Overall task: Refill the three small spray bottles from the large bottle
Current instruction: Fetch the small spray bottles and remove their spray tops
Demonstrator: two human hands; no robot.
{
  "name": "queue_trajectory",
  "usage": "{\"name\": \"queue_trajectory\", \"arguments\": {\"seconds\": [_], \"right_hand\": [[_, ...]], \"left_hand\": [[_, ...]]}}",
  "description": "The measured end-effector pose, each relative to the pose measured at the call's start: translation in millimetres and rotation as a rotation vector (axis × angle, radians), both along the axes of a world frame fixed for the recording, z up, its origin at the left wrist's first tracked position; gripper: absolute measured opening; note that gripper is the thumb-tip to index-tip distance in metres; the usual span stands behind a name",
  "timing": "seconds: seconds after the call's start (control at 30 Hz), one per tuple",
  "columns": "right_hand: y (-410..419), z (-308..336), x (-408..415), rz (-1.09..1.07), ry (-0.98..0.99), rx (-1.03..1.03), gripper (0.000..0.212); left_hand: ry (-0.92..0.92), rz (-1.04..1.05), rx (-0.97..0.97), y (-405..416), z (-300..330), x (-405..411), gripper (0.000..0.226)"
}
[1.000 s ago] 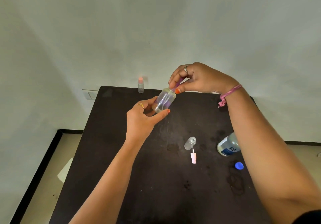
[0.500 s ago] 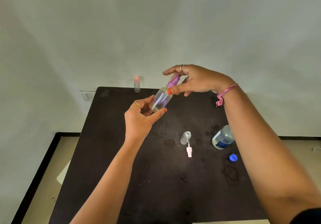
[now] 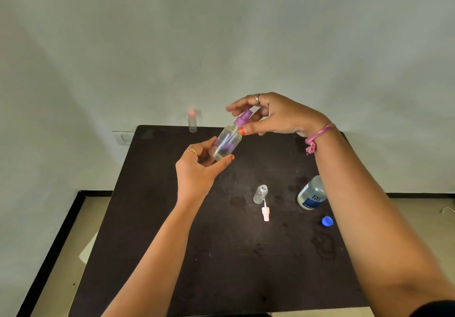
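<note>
My left hand (image 3: 197,169) grips the base of a clear small spray bottle (image 3: 225,144), held tilted above the dark table (image 3: 172,255). My right hand (image 3: 273,116) pinches its purple spray cap (image 3: 242,117) at the bottle's neck. A second small bottle (image 3: 260,194) stands uncapped mid-table, its white spray head (image 3: 265,212) lying just in front of it. A third small bottle with a pink cap (image 3: 192,121) stands at the table's far edge. The large bottle with a blue label (image 3: 312,193) stands open to the right, partly behind my right forearm.
A blue cap (image 3: 327,221) lies on the table near the large bottle. Wet stains mark the tabletop on the right. A wall switch (image 3: 124,139) sits behind the table's far left corner. A white paper (image 3: 89,247) lies on the floor at the left.
The purple cap, earlier hidden under my right fingers, now shows at the bottle's neck. My right fingers have shifted around it, and both hands with the bottle have drifted slightly left.
</note>
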State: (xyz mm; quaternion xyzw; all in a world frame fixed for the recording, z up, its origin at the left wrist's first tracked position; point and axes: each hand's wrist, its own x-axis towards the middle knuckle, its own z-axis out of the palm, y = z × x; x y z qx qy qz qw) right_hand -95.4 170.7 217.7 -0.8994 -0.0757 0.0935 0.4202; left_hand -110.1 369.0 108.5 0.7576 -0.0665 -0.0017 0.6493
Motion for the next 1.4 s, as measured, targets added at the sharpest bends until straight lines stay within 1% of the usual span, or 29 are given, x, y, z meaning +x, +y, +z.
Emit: {"name": "queue_trajectory", "arguments": {"seconds": [0.07,0.13,0.2,0.3,0.37,0.43,0.5,0.57,0.63,0.7,0.8,1.0,1.1,1.3,1.4], "right_hand": [[2.8,0.2,-1.2,-0.056,0.052,-0.03,0.046],[4.8,-3.3,0.1,-0.08,0.058,-0.082,0.038],[4.7,-4.1,-2.0,-0.041,0.035,-0.084,0.027],[3.8,-1.2,-5.6,-0.017,0.059,-0.055,0.04],[6.3,-1.3,-6.5,-0.068,0.101,-0.058,0.041],[6.3,-4.6,-5.4,-0.101,0.082,-0.076,0.032],[5.1,-5.3,-6.8,-0.073,0.039,-0.084,0.022],[4.4,-3.2,-8.9,-0.05,0.042,-0.053,0.028],[6.2,-1.4,-10.6,-0.074,0.076,-0.042,0.034],[7.8,-2.9,-10.3,-0.08,0.101,-0.098,0.029],[4.5,-4.0,-10.0,-0.067,0.055,-0.134,0.019],[-18.1,-2.3,-13.2,-0.153,-0.023,-0.009,0.022],[-27.5,-10.2,-15.5,-0.24,-0.065,0.087,0.024],[-19.3,-47.3,-22.8,-0.524,-0.155,0.336,0.028],[-2.5,-79.5,-31.5,-0.661,-0.133,0.427,0.031]], "left_hand": [[0.001,-0.006,0.001,0.0,-0.6,-1.3,0.041],[0.0,-0.012,0.001,-0.4,-1.0,-2.6,0.042],[0.005,-0.01,0.002,0.0,-2.1,-3.1,0.043],[0.008,-0.006,0.007,1.3,-3.8,-3.9,0.043],[0.0,-0.003,0.014,1.5,-4.5,-4.0,0.043],[-0.01,-0.012,0.017,1.7,-4.8,-4.7,0.043],[-0.014,-0.02,0.02,2.3,-5.3,-5.5,0.046],[-0.014,-0.017,0.024,3.4,-6.3,-5.5,0.048],[-0.016,-0.017,0.034,4.0,-7.3,-5.3,0.048],[-0.016,-0.026,0.038,4.2,-8.8,-5.1,0.049],[-0.002,-0.034,0.047,4.8,-10.7,-4.8,0.05],[0.036,0.003,0.066,11.2,-21.7,-0.6,0.052],[0.069,0.029,0.096,12.4,-28.6,2.8,0.053],[0.153,0.074,0.128,10.9,-47.7,8.7,0.054],[0.202,0.079,0.111,6.5,-60.7,10.2,0.052]]}}
